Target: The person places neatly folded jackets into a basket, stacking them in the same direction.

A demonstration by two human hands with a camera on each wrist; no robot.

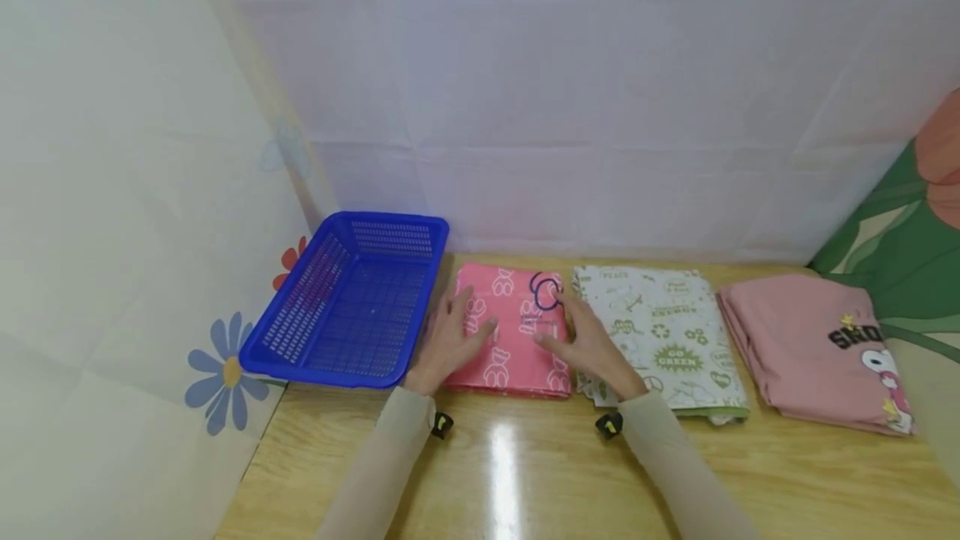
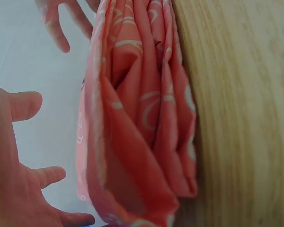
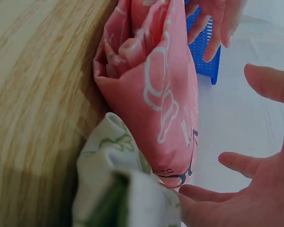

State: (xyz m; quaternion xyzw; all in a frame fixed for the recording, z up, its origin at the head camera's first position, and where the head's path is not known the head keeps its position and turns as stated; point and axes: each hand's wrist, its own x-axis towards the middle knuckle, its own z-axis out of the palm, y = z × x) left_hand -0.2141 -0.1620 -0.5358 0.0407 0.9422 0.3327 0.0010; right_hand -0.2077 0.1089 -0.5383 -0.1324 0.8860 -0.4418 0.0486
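A pink folded cloth [image 1: 513,369] with white line figures and a dark blue print lies on the table between both hands. My left hand [image 1: 452,342] is at its left side, fingers spread and slightly bent. Over its right side is my right hand [image 1: 596,350], fingers also spread. Neither hand grips the cloth; whether fingertips touch its top I cannot tell. Loose layered folds of the pink cloth [image 2: 137,94] show in the left wrist view. Beside the right hand lies a folded white cloth [image 1: 637,307] with green print, its edge close to the pink one.
A blue plastic basket [image 1: 367,307] with slotted walls stands left of the pink cloth. At the far right lies a folded pink garment [image 1: 798,348] with a cartoon dog print. The wooden table [image 1: 465,473] ends at a white sheet [image 1: 525,107] hanging behind.
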